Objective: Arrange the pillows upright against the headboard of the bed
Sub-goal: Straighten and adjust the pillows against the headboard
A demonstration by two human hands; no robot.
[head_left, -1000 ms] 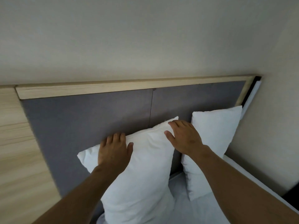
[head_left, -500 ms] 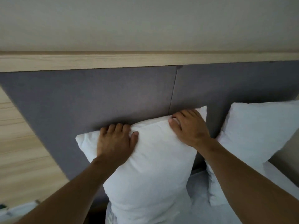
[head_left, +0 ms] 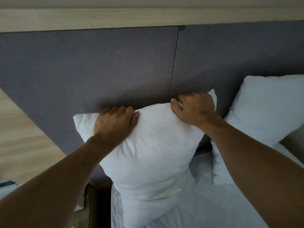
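Near pillow [head_left: 148,155] stands on end at the bed's [head_left: 213,203] left edge, long axis running up the headboard [head_left: 98,71], tilted so its top leans toward the bed's right side and its top edge slopes up to the right; back face seems to rest on the grey panel, contact line hidden by the hands. Left hand [head_left: 115,125] sits on the top edge near the left corner, fingers [head_left: 121,111] curled over the rim and thumb on the front face, clamped on the pillow; right hand [head_left: 195,107] is at the top right corner, higher and closer to the panel seam, fingers bunched round the corner fabric, gripping it too. Both hands are on the pillow, so neither is nearer; the left is lower, the right higher, matching the slope. Second pillow [head_left: 263,120] leans on the headboard toward the bed's right side, well up, just beside the near one, a dark gap between them low down; whether they touch higher up cannot be told. Judgement: step in hand is squaring the near pillow; next move likely turns on levelling the top edge, right corner down or left corner up, and pressing it back flat; risk is the base sliding off the left edge of the mattress.
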